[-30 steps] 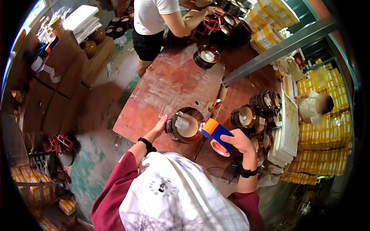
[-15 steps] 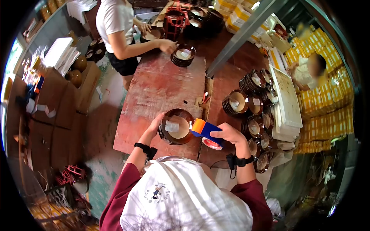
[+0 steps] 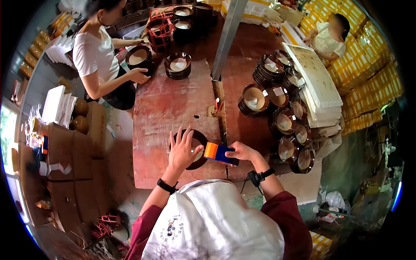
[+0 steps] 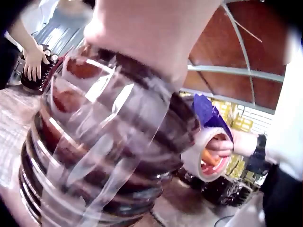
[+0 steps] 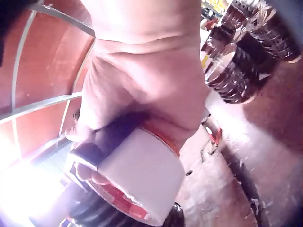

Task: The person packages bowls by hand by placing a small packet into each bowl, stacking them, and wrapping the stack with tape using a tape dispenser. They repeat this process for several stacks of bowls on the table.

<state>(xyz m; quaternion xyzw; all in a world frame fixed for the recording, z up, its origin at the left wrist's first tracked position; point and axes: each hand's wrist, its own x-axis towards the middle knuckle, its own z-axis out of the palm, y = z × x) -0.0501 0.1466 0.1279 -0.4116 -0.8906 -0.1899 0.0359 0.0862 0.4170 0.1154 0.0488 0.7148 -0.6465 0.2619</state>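
A stack of dark brown glossy bowls point(image 3: 200, 138) stands on the red table in front of the person; clear tape crosses its side in the left wrist view point(image 4: 102, 142). The left hand point(image 3: 182, 151) lies over the top of the stack with its fingers straight and spread. The right hand point(image 3: 243, 152) grips a blue tape dispenser point(image 3: 226, 155) whose orange end point(image 3: 211, 151) is beside the stack's right rim. In the right wrist view a wide roll of tape point(image 5: 142, 170) sits in the dispenser under the right hand point(image 5: 142, 85).
Several bowl stacks point(image 3: 253, 100) stand on the table's right side, beside white foam boards point(image 3: 318, 82). Another bowl stack point(image 3: 178, 66) and a metal post point(image 3: 227, 41) are farther back. One person point(image 3: 97, 60) handles bowls at the back left; another point(image 3: 329, 39) is at the back right.
The left hand has moved from the stack's left side onto its top, fingers spread. The dispenser remains in the right hand. The person at the back left now has both hands at a bowl stack.
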